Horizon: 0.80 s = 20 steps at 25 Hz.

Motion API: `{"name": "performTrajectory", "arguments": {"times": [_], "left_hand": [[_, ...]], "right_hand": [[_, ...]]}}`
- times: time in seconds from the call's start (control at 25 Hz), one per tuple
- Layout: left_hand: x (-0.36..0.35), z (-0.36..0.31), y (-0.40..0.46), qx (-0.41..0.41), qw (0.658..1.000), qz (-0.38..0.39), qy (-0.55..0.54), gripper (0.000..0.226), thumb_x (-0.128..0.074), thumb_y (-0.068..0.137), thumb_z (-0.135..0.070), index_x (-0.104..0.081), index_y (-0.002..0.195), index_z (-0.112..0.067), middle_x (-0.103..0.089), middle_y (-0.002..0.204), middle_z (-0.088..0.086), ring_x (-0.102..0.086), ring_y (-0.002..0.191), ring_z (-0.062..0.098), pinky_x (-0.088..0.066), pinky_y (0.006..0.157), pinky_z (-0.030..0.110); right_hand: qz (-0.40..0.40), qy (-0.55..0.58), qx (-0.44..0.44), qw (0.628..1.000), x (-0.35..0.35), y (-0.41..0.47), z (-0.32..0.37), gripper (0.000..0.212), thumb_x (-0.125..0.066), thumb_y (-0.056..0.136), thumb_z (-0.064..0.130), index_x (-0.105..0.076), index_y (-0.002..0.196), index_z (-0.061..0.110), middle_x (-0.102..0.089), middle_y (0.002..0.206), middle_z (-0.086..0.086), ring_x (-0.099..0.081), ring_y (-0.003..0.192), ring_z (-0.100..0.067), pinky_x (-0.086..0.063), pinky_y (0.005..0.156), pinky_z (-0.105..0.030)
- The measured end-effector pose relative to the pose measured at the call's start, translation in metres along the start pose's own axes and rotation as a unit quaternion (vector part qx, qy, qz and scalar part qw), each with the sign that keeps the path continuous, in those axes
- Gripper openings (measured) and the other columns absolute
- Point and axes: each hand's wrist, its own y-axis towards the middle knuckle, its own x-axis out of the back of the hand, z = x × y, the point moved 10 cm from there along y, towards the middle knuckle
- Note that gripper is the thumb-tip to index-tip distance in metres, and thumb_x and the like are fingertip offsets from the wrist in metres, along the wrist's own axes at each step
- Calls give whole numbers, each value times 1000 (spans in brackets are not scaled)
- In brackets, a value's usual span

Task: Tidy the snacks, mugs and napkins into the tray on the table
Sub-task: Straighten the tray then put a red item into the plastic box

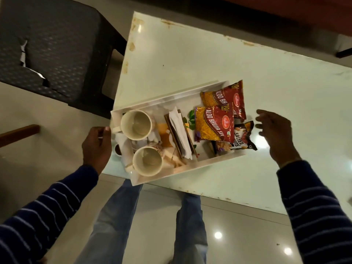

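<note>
A white tray (152, 101) sits at the near left corner of the table (247, 77), partly overhanging the edge. It holds two cream mugs (136, 124) (147, 161), white napkins (180, 133) in a wooden holder, two red snack packets (214, 123) (222, 97) and a black salted-nuts packet (241, 139). My left hand (97, 146) grips the tray's left rim. To the right of the tray my right hand (274, 134) hovers with fingers spread, holding nothing, close to the nuts packet.
A dark chair (53, 44) stands to the left of the table. Its near edge (238, 200) runs just in front of my legs (114, 216). A wooden piece (19, 133) pokes in at the left. Tiled floor lies below.
</note>
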Motion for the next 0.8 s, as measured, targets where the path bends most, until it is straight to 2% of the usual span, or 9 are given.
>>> {"name": "performTrajectory", "arguments": {"times": [0.04,0.12,0.2,0.32,0.44,0.52,0.6,0.68,0.8], "left_hand": [[-7,6,-1,9,1000,9,3,26,-46,103,-32,-57,106,-9,-62,95,3,-59,87,23,-48,72,30],[-26,13,-7,20,999,35,-2,30,-42,104,-32,-57,97,-7,-61,87,5,-59,80,25,-46,64,30],[-38,15,-13,16,999,43,12,36,-38,105,-33,-57,91,-6,-61,84,9,-57,77,25,-43,63,31],[-44,20,-21,40,999,18,-10,41,-34,105,-38,-58,90,-9,-60,84,4,-53,74,18,-41,65,31],[-42,19,-23,56,997,-13,-44,41,-33,105,-43,-56,85,-15,-58,80,-1,-49,68,8,-38,60,28],[-41,14,-24,47,996,-16,-73,36,-34,105,-40,-57,86,-19,-59,82,-1,-48,67,6,-39,61,27],[-37,-2,-29,38,994,-9,-105,37,-37,104,-40,-59,88,-15,-58,81,1,-48,65,11,-41,61,30],[-29,-29,-34,20,993,7,-119,40,-38,104,-39,-60,97,-6,-60,86,8,-52,73,19,-44,64,34],[-24,-85,-51,-15,990,32,-137,32,-39,104,-32,-63,92,-14,-61,83,3,-53,74,15,-45,65,31]], "right_hand": [[60,25,-36,997,-14,8,-7,26,-57,96,20,-71,116,12,-72,109,-13,-68,105,-37,-54,90,-40],[145,32,-56,987,-35,17,-11,24,-61,93,22,-74,111,12,-73,106,-18,-69,103,-38,-56,93,-48],[193,21,-51,980,-47,23,-11,22,-63,90,27,-77,104,16,-76,99,-15,-72,96,-34,-58,88,-46],[242,34,-66,967,-58,27,-16,23,-63,92,35,-78,96,18,-77,91,-9,-75,85,-26,-58,76,-40],[260,32,-38,964,-63,27,-19,17,-61,94,21,-78,97,20,-77,92,-8,-73,82,-26,-59,75,-40],[260,42,-23,964,-57,25,-16,17,-62,95,20,-78,97,19,-77,93,-9,-73,81,-25,-60,74,-40],[256,64,-16,964,-37,19,-7,17,-62,95,23,-79,93,20,-78,90,-7,-74,77,-23,-60,66,-35],[244,92,-6,965,-8,10,2,17,-63,95,25,-79,91,21,-78,88,-6,-75,74,-23,-59,61,-30],[215,128,-11,968,44,-8,10,16,-65,93,24,-80,90,19,-77,84,-7,-74,72,-23,-59,60,-31]]}}
